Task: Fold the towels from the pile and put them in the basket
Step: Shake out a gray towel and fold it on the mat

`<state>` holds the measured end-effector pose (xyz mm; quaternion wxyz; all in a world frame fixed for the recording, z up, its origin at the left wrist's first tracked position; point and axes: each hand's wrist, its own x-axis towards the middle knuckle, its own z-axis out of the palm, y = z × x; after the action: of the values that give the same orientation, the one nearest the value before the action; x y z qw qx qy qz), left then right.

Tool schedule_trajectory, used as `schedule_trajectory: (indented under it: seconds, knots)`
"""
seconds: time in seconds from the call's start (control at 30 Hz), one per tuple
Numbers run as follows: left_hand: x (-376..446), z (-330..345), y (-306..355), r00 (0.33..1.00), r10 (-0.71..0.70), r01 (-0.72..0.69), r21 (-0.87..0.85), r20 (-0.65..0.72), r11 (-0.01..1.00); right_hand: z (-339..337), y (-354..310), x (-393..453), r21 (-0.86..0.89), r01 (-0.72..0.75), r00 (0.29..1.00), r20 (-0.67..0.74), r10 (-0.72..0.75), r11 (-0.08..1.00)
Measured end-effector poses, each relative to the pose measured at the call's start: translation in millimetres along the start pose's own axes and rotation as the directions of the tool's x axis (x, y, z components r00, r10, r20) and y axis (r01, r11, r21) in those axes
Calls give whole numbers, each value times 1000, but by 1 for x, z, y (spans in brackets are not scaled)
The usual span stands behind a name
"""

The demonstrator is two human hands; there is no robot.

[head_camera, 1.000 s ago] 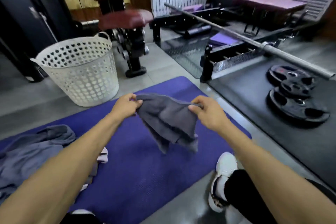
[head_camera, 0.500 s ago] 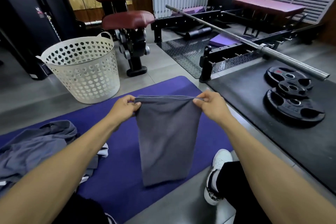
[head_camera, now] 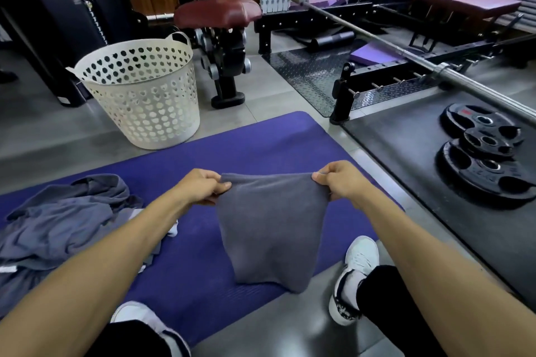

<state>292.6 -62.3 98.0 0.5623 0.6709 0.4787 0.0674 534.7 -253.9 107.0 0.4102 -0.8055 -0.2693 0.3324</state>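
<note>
A grey towel (head_camera: 271,229) hangs spread between my hands above the purple mat (head_camera: 261,142). My left hand (head_camera: 201,187) pinches its top left corner. My right hand (head_camera: 339,181) pinches the top right corner. The towel's lower edge sags down to the mat's near edge. A pile of grey towels (head_camera: 61,220) lies crumpled on the mat at the left, partly behind my left forearm. The white perforated basket (head_camera: 145,95) stands upright on the floor beyond the mat, to the left; its inside looks empty from here.
A maroon padded gym machine (head_camera: 217,17) stands behind the basket. A barbell (head_camera: 406,52) and black weight plates (head_camera: 484,153) lie on the black platform at right. My white shoes (head_camera: 356,269) rest at the mat's near edge.
The bunched towel has been shaken out and now hangs flat. Both hands have lowered and drawn a little nearer to me, still holding its top corners.
</note>
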Motion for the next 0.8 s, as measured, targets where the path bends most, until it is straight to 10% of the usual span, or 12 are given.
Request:
schedule_trajectory:
  seconds: [0.2, 0.47, 0.8]
  knots:
    - [59, 4, 17, 971, 66, -102, -146, -230, 984, 10, -17, 63, -197, 109, 970, -195, -148, 974]
    - [86, -22, 68, 898, 309, -362, -127, -312, 923, -2, -53, 85, -12, 434, 869, -258, -422, 901]
    - [32, 17, -83, 977, 212, -204, 202, -18, 958, 43, 76, 6, -341, 149, 988, 80, -129, 928]
